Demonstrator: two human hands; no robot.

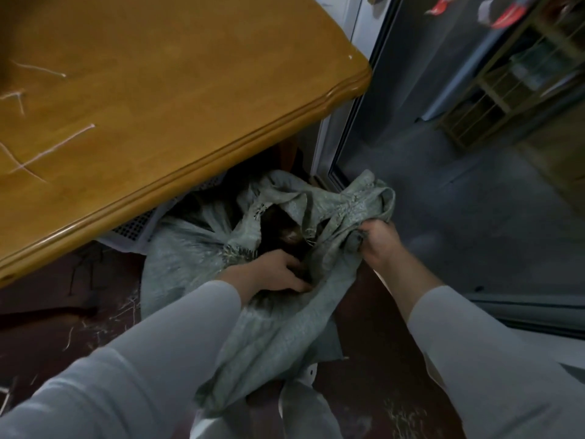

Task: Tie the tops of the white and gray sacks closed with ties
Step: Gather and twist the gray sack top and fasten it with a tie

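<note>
A gray woven sack (190, 261) stands on the dark floor below the table's edge, its mouth open and loose, with something dark inside. My left hand (272, 274) grips the near rim of the sack's mouth, fingers curled into the fabric. My right hand (378, 245) clutches a bunched fold of the top edge on the right side and holds it up. Several pale string ties (53, 147) lie on the wooden table at the left. No white sack is visible.
The wooden table (196, 90) overhangs the sack from the upper left. A white perforated crate (136, 228) sits under it. A glass sliding door (443, 153) and its frame stand to the right. Loose fibres litter the floor (63, 327).
</note>
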